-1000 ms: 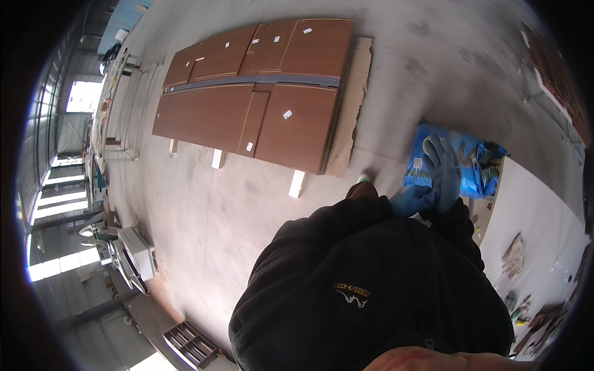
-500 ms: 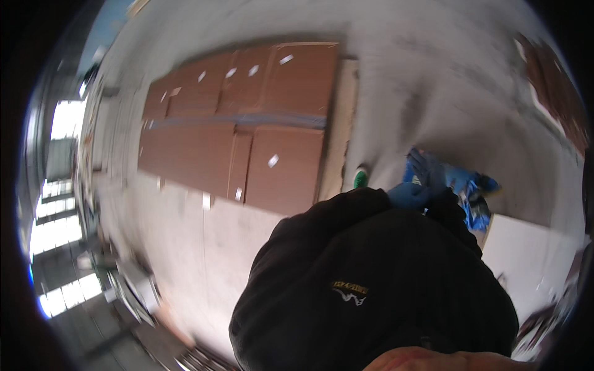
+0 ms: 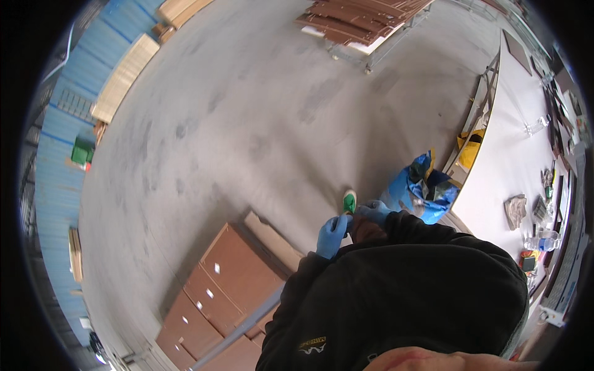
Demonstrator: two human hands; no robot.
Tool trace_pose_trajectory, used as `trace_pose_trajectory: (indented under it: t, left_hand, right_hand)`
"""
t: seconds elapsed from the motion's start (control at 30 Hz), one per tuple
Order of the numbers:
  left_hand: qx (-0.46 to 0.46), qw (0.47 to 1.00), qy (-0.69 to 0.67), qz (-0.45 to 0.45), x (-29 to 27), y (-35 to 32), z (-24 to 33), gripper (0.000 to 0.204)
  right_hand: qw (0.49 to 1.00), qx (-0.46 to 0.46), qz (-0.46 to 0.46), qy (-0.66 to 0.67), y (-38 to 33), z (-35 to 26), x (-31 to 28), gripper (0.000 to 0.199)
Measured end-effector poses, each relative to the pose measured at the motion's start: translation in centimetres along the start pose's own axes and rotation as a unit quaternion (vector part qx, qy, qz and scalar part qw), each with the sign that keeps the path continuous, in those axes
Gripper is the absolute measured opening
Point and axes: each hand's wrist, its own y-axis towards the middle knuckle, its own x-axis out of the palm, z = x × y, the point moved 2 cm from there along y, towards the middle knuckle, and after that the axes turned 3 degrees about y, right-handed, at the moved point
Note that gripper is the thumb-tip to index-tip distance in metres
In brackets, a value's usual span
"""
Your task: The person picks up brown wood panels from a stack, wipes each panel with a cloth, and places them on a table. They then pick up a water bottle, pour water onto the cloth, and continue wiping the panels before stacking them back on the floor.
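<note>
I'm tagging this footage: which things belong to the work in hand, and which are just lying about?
With the hands:
left hand and right hand, blue-gloved, close together; anything held is unclear
blue bag, near the right hand

Lying about:
brown panels, lower left
brown stack, top
white tabletop, right
yellow bag, by the tabletop's edge

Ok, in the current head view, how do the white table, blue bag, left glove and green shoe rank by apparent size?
Largest to smallest:
1. White table
2. Blue bag
3. Left glove
4. Green shoe
The shoe is farther from the camera, so its true size against the glove is unsure.
</note>
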Motion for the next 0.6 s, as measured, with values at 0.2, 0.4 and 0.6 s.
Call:
trace_pose_trajectory:
  t: [0.2, 0.4, 0.6]
  left_hand:
    - [0.004, 1.000, 0.016, -0.023, -3.1, 14.9, 10.4, 0.042]
    - [-0.024, 0.999, 0.010, -0.043, -3.9, 28.5, 16.7, 0.037]
    - [-0.085, 0.992, 0.037, -0.088, -3.8, 43.2, 22.0, 0.038]
  right_hand:
    - [0.986, -0.026, 0.145, -0.079, 10.9, -8.2, -9.7, 0.041]
    - [0.974, 0.035, 0.217, -0.055, 15.9, -12.5, -20.2, 0.046]
    - [0.968, 0.101, 0.220, -0.066, 22.6, -13.4, -28.4, 0.050]
